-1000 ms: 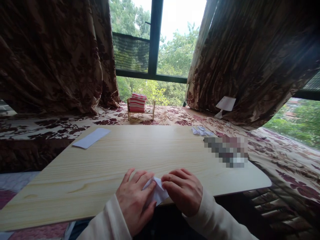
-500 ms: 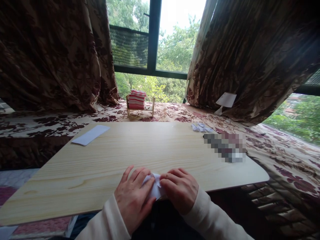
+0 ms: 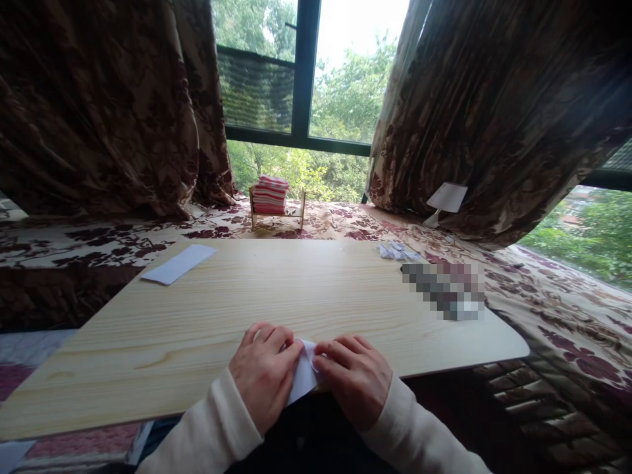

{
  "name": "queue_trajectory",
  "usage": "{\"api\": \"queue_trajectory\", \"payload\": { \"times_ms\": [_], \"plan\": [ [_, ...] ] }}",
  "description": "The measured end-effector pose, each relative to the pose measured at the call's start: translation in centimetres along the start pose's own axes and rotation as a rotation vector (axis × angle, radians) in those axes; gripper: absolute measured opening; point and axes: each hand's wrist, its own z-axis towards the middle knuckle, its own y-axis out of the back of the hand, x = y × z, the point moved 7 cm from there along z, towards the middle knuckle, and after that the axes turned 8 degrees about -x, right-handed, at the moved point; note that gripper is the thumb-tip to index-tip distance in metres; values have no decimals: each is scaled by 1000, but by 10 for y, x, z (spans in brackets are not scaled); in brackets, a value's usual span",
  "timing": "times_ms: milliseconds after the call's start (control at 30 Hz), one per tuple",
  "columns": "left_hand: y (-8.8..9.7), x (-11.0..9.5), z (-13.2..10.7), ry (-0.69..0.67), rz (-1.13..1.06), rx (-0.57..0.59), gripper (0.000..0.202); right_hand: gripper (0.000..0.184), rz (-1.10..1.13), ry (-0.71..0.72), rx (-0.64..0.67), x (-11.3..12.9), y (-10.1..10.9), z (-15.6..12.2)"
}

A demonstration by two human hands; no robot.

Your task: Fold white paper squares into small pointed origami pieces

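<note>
Head view: left hand (image 3: 261,375) has curled, thumb drawn in, baring more of the white paper (image 3: 303,380) at the near edge of the counter (image 3: 197,336). Grip: left and right hand (image 3: 358,378) pinching it; probably adjusting a fold.

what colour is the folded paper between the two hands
White, where it shows; the paper is partly covered and is best seen in the head view.

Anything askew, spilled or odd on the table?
A grey-and-pink pixelated patch covers part of the pale wood-grain tabletop at right, hiding what lies there. Elsewhere, no spill or obvious damage shows.
</note>
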Motion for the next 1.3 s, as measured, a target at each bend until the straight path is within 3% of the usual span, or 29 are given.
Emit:
{"api": "queue_trajectory", "payload": {
  "times_ms": [933, 1300],
  "plan": [
    [1, 3, -2, -19, 14, 12, 25, 15, 15, 2, -81, 8, 7, -2],
    [2, 2, -2, -43, 55, 7, 25, 18, 24, -35, -40, 11, 4, -1]
  ]
}}
